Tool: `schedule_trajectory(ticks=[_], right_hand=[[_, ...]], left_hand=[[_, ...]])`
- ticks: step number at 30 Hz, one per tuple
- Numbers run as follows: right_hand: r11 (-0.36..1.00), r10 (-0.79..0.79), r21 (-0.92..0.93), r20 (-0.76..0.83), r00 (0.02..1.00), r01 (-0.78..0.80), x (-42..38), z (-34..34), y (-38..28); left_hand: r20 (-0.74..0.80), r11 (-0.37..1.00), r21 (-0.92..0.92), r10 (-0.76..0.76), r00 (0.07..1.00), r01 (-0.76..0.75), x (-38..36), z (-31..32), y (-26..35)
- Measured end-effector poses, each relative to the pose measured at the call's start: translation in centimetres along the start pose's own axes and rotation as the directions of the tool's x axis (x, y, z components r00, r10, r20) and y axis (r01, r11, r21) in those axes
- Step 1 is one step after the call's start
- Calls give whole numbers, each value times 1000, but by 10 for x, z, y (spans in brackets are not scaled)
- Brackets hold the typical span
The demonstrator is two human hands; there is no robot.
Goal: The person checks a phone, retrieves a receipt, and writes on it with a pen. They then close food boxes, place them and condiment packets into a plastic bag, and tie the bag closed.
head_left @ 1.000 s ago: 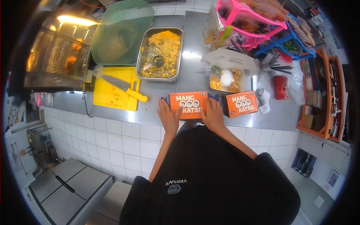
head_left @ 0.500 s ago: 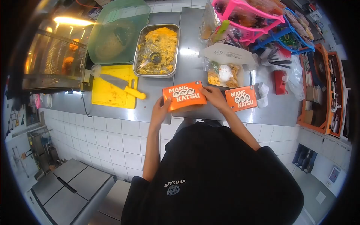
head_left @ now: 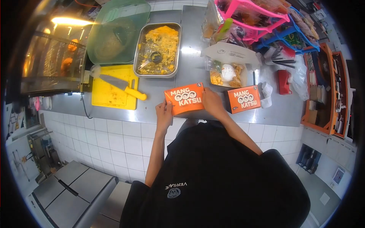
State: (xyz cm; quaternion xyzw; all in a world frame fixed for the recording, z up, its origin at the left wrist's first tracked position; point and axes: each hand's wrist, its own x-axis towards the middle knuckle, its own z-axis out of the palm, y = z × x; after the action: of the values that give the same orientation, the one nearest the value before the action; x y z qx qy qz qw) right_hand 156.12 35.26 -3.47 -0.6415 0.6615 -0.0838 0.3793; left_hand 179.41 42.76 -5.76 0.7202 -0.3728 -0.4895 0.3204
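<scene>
An orange box (head_left: pixel 186 99) with white lettering lies at the front edge of the steel counter, between my hands. My left hand (head_left: pixel 164 113) grips its left side near the lower corner. On the right side, my right hand (head_left: pixel 211 102) holds the box by its edge, with the fingertips partly hidden. A second orange box (head_left: pixel 244 100) sits closed to the right. Behind it stands an open carton (head_left: pixel 232 55) with a white round item, fried pieces and yellow food inside.
A yellow cutting board (head_left: pixel 110 95) carries a knife (head_left: pixel 133 93). Behind are a metal tray (head_left: pixel 157 75) of yellow food and a green tub (head_left: pixel 118 34). Pink (head_left: pixel 262 23) and blue (head_left: pixel 283 37) baskets, a red dispenser (head_left: pixel 283 82) and a lit glass cabinet (head_left: pixel 55 57) flank the counter.
The held box's front flap has come down, and the box looks flatter to the counter. My left hand has shifted slightly lower and right, my right hand slightly left along the edge.
</scene>
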Motion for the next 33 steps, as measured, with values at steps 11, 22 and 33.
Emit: schedule_trajectory(ticks=[11, 22, 33], right_hand=[[907, -419, -155, -255, 872, 391, 1, 16, 25], [299, -879, -344, 264, 398, 890, 25, 9, 61], [528, -843, -110, 55, 535, 842, 18, 15, 73]], left_hand=[[-120, 728, 532, 570, 813, -433, 8, 18, -33], [619, -2, 458, 719, 317, -889, 47, 1, -27], [668, 173, 513, 535, 517, -841, 21, 3, 10]])
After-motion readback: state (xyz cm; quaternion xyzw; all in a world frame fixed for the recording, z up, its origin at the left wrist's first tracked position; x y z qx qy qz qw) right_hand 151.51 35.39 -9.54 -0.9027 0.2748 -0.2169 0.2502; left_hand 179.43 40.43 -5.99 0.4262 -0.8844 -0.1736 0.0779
